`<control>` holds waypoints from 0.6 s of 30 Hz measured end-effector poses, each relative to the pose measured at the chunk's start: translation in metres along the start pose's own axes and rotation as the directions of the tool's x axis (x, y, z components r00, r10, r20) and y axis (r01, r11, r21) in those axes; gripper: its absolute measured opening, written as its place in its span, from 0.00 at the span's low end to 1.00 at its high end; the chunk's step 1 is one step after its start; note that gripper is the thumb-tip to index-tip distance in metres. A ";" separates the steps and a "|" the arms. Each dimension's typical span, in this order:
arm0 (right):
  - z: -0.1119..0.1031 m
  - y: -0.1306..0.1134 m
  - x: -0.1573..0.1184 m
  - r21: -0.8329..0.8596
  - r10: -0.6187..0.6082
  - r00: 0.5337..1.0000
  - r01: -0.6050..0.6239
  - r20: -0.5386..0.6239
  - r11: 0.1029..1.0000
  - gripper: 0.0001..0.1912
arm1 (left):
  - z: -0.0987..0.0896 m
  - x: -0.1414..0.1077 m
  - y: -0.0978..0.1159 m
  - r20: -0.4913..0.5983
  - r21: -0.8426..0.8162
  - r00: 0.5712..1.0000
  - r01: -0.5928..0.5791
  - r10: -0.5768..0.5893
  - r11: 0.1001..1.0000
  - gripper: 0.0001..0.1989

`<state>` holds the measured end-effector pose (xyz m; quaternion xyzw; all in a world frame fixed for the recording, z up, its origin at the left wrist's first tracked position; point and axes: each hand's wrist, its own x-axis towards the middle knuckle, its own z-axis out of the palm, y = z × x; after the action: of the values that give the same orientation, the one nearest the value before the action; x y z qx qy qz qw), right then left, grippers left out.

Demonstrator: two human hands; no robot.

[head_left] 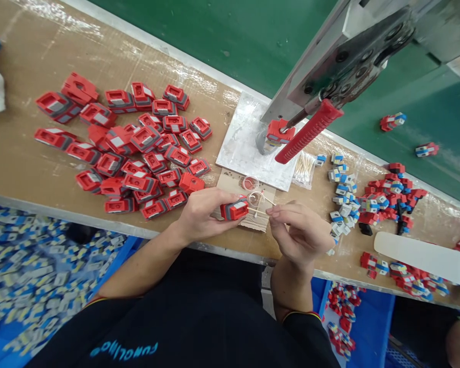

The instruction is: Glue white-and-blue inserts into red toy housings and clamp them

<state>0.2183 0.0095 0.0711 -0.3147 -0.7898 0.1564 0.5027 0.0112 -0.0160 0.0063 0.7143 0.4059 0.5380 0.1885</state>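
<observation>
- The step in hand appears to be dabbing: the right hand [301, 230] pinches a thin swab stick [258, 211] that reaches the end of the red part [234, 208].
- The left hand [203, 212] grasps that part above the worktop [19, 158], near the small round cups [250, 182].
- The next move seems to call for a steady grip and light touch.
- The part looks boxy, red with grey trim and a whitish panel.

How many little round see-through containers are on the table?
2: one container by the edge of the pale plate, the other beside it, nearer the red toy part in the left hand. More could be hidden.
</observation>
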 end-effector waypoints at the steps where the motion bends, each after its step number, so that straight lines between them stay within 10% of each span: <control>1: 0.000 0.000 0.000 -0.004 -0.004 1.000 0.004 0.004 1.000 0.10 | 0.000 0.000 0.000 0.000 -0.001 1.000 0.000 0.000 1.000 0.15; 18: 0.010 -0.007 -0.001 0.121 -0.055 0.997 0.049 0.044 0.991 0.16 | -0.001 0.001 0.001 0.037 -0.043 0.999 -0.002 0.003 0.999 0.15</control>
<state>0.2076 0.0042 0.0700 -0.2594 -0.7988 0.1976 0.5056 0.0110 -0.0162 0.0076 0.7206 0.3899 0.5332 0.2106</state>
